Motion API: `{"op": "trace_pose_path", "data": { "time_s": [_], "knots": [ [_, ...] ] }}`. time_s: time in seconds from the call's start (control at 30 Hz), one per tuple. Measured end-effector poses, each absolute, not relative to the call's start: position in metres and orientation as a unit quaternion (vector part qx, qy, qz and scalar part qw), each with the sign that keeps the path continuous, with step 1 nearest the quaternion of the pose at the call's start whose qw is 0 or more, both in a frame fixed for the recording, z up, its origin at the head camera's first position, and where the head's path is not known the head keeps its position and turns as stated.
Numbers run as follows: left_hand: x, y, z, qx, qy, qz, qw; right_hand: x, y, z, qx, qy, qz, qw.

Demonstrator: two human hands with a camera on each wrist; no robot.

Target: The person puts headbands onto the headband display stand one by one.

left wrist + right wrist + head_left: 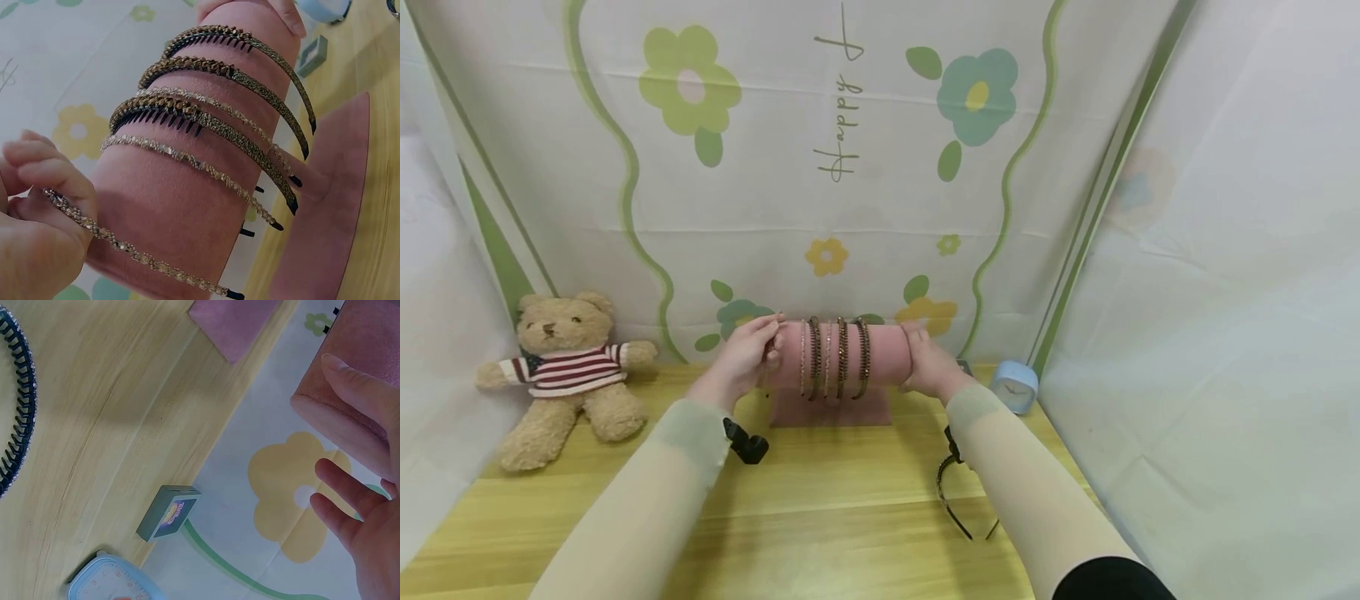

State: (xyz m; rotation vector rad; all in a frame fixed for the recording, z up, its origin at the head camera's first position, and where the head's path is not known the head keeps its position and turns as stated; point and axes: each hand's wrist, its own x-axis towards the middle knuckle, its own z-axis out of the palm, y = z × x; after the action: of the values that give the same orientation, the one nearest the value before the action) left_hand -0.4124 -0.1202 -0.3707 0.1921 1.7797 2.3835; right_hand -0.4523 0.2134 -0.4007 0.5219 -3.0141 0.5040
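Observation:
A pink padded roll on a stand (pixel 891 354) bears several headbands, some thin with clear beads and some with a bronze braid (pixel 219 75) and comb teeth. Over the roll's left end, my left hand (pixel 748 354) pinches one end of a thin beaded headband (pixel 144 257) between thumb and fingers. That headband lies across the roll, its black tip towards the stand's foot. At the opposite end, my right hand (pixel 928 362) grips the roll, thumb on one side and fingers reaching to the other. Two of its fingers (pixel 340 519) extend free of the roll.
Another dark headband (pixel 945 492) lies on the wooden table under my right forearm. A blue clock (pixel 1015 386) and a small green box (pixel 165 512) stand to the right at the back. A teddy bear (pixel 561 333) sits at left, and printed cloth walls enclose the table.

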Motion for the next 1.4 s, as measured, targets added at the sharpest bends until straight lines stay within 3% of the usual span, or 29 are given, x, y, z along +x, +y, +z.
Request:
{"op": "trace_pose_path", "data": {
  "time_s": [0.4, 0.7, 0.8, 1.13, 1.4],
  "knots": [
    [-0.422, -0.101, -0.365, 0.02, 0.65, 0.758, 0.05, -0.453, 0.214, -0.4, 0.165, -0.972, 0.169, 0.02],
    [-0.415, -0.102, -0.347, 0.027, 0.855, 0.518, -0.022, -0.447, 0.212, -0.396, 0.167, -0.972, 0.162, 0.018],
    [-0.41, -0.104, -0.34, 0.028, 0.894, 0.447, -0.023, -0.447, 0.212, -0.396, 0.167, -0.972, 0.166, 0.018],
    [-0.404, -0.121, -0.348, 0.131, 0.954, 0.264, -0.059, -0.451, 0.212, -0.399, 0.167, -0.972, 0.163, 0.018],
    [-0.402, -0.132, -0.359, 0.205, 0.956, 0.204, -0.045, -0.453, 0.214, -0.402, 0.169, -0.971, 0.167, 0.025]
  ]
}}
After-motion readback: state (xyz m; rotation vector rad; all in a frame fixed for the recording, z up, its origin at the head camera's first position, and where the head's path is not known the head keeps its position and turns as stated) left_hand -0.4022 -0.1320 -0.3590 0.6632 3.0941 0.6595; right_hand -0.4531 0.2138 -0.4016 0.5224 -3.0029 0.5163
